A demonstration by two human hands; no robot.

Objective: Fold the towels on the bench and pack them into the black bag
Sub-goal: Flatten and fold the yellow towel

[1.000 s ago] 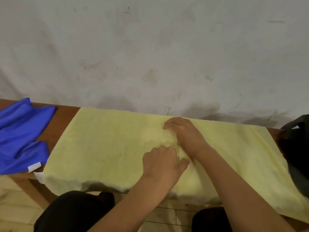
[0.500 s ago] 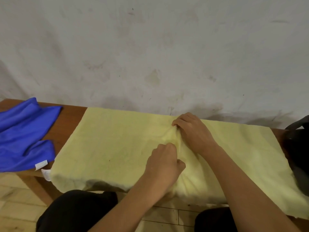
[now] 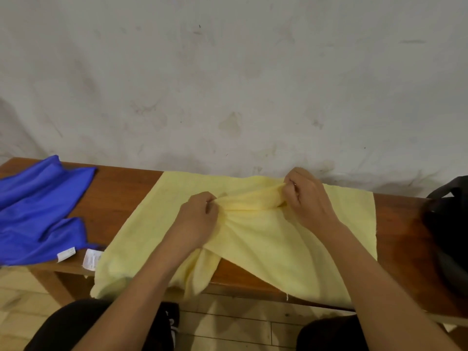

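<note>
**Fingers bunch the yellow towel; folding barely begun**

Fingers of the left hand are curled in and pinching a gather of the yellow towel near its middle. The right hand grips the same ridge of cloth a little farther back, its fingers curled round the fabric too. Between the two hands the cloth is drawn into a taut raised pleat.

The yellow towel lies across the bench, its near edge hanging over the front and its right part flat. No neat fold shows in it yet; it looks gathered at the centre, likely in order to lift it or make a first fold. The blue towel sits rumpled at the left end of the bench, apart from the yellow one, untouched and unfolded. The black bag stands at the right end, only partly in view; its inside cannot be seen, so whether it holds any towels cannot be told.

By this showing, both visible towels remain to be folded and packed, so the task seems at an early stage.
</note>
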